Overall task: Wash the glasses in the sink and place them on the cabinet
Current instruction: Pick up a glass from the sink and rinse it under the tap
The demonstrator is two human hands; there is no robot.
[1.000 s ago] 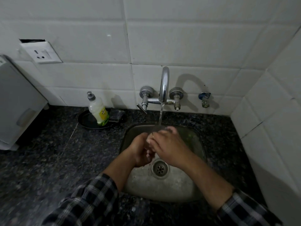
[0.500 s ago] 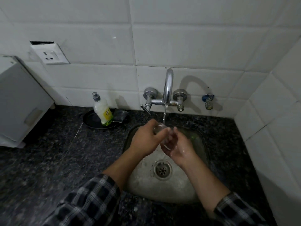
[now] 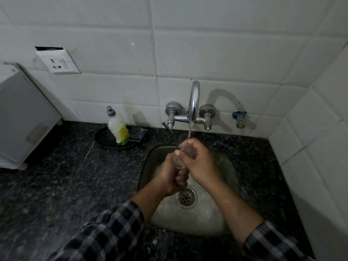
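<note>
A clear glass (image 3: 180,159) is held over the steel sink (image 3: 190,221), under the stream running from the chrome tap (image 3: 194,102). My right hand (image 3: 197,162) wraps around the glass's upper part, fingers curled over it near the rim. My left hand (image 3: 170,178) grips it from below, fingers curled around its lower end. Most of the glass is hidden between the two hands. Water falls past them toward the drain (image 3: 186,197).
A dish soap bottle (image 3: 118,127) stands on a black plate (image 3: 105,140) with a dark sponge (image 3: 138,133), left of the tap. Black granite counter (image 3: 66,185) surrounds the sink. A white appliance (image 3: 20,119) stands at far left. Tiled walls close the back and right.
Both hands have shifted on the glass: the right now covers its top from the right, and the left has dropped lower to hold its base. The stream still runs.
</note>
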